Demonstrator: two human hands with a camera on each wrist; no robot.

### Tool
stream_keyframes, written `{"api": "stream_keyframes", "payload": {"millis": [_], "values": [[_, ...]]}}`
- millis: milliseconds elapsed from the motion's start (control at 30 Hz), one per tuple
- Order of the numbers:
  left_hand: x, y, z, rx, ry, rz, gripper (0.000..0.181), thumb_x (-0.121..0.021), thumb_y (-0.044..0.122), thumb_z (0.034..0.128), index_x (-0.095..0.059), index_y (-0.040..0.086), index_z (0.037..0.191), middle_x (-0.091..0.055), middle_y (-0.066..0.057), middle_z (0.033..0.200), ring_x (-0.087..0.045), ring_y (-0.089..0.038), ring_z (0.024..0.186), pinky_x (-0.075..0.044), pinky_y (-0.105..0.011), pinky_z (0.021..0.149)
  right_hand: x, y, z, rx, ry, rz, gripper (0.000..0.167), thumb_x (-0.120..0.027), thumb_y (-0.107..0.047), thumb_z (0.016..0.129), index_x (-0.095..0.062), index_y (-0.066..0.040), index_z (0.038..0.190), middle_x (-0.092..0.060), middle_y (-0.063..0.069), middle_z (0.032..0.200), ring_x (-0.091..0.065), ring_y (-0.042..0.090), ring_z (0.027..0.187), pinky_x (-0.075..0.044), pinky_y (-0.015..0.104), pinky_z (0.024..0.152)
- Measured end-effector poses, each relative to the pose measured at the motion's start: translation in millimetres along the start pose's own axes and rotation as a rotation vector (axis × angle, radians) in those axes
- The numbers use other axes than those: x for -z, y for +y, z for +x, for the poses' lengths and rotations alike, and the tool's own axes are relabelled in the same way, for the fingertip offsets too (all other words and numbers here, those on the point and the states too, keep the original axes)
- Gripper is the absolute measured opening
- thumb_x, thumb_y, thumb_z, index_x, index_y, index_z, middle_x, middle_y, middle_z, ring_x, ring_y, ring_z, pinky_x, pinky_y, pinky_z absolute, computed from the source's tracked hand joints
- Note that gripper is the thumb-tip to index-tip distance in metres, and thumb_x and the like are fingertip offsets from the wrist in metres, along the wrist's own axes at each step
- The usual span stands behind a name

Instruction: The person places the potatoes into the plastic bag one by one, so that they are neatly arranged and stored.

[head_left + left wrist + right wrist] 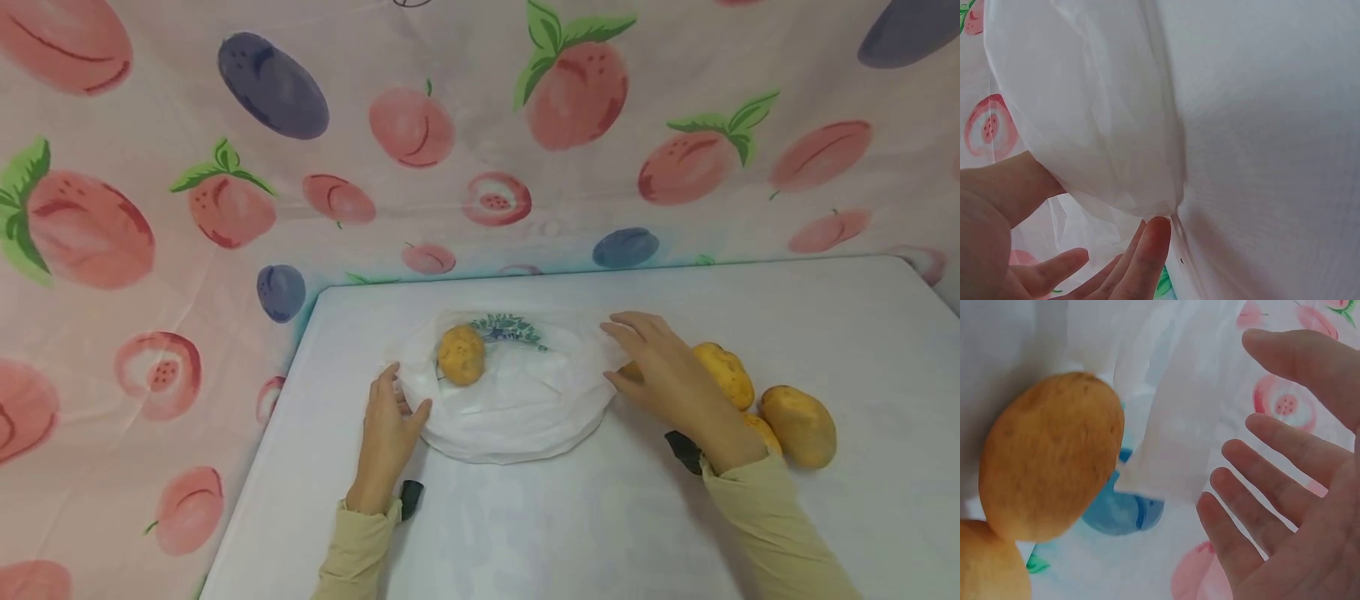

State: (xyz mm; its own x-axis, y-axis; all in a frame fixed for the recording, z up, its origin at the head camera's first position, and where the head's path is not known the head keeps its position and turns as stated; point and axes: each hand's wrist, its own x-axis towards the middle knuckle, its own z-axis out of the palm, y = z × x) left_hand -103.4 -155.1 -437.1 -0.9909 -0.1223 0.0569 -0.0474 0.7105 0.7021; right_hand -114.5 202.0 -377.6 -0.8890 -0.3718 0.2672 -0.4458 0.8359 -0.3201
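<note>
A white plastic bag [517, 417] with a green and blue print lies spread on the table, and one potato [461, 355] rests at its left part. My left hand [386, 442] is at the bag's left edge with relaxed fingers; in the left wrist view, fingertips of the left hand [1129, 269] touch the bag [1097, 125] and the thumb is partly hidden behind it. At the bag's right edge, my right hand [671, 383] hovers with fingers spread. The right wrist view shows the right hand [1297, 494] holding nothing, beside the bag [1179, 425].
Several potatoes are right of the bag, among them one potato [798, 425] at the outer side and another [723, 375] beside my right hand; a smaller one is partly hidden by that hand. The white table [510, 533] meets a fruit-patterned cloth [465, 100] behind and at the left.
</note>
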Motion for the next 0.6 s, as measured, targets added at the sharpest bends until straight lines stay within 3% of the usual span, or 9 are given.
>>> {"api": "stream_keyframes", "payload": {"millis": [267,600], "values": [[0.9,0.3,-0.3,-0.004,0.004,0.002,0.074,-0.074,0.009,0.0886,-0.032,0.001,0.149,-0.048,-0.022,0.133,-0.062,-0.032,0.103,-0.057,-0.042,0.086,6,9,-8.1,0.001,0.049,-0.012,0.064,-0.081,-0.011,0.08,-0.051,0.006,0.135,-0.048,0.026,0.138,-0.045,0.042,0.129,-0.048,0.059,0.098],[0.8,1.4,-1.0,-0.006,0.002,-0.005,0.074,-0.074,0.01,0.0888,-0.032,0.0,0.149,-0.049,-0.023,0.132,-0.062,-0.032,0.104,-0.057,-0.042,0.086,8,19,-9.8,-0.079,-0.004,0.012,0.068,-0.08,-0.017,0.083,-0.047,0.008,0.136,-0.046,0.028,0.139,-0.043,0.044,0.129,-0.044,0.062,0.1]]}}
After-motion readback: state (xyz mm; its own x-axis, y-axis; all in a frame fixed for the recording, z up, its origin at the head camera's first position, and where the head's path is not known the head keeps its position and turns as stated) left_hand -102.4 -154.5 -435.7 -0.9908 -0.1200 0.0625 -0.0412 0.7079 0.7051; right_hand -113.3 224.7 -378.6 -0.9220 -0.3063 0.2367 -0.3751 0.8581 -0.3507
